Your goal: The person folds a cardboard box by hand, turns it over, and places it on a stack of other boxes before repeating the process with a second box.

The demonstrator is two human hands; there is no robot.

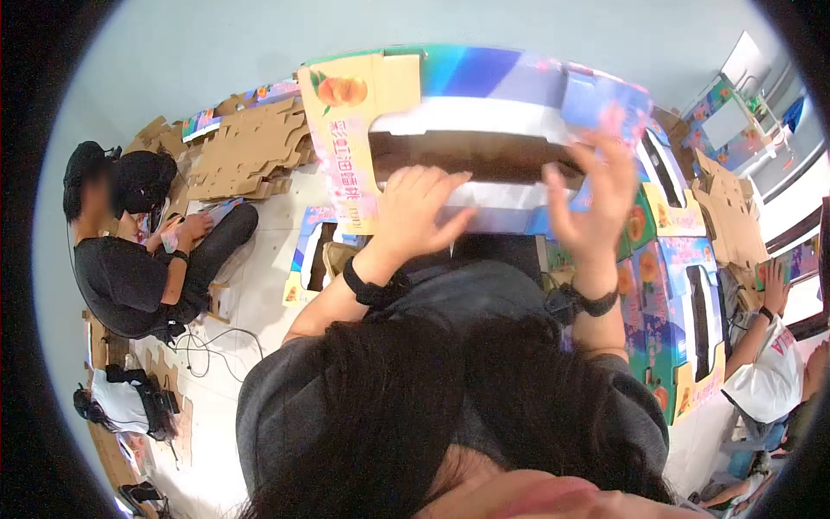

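In front of me stands a printed cardboard fruit box [467, 73] with a blue, white and green wall, and peaches and Chinese lettering on its yellow and pink end panel [341, 112]. A long opening in its upper face shows brown cardboard inside. My left hand [415, 208] lies over the near left corner of the box, its fingers stretched out and its thumb apart. Near the right end, my right hand [596, 203] is raised with spread fingers, slightly blurred, overlapping a blue end flap [601, 99]. Both wrists wear dark bands.
More printed boxes [700, 311] are stacked at my right, and another box [316, 259] stands at my left. Flat brown cardboard [246, 147] lies behind. A seated person [130, 268] works on the left; another person's arm [752, 337] reaches in at right. A cable [212, 350] runs along the floor.
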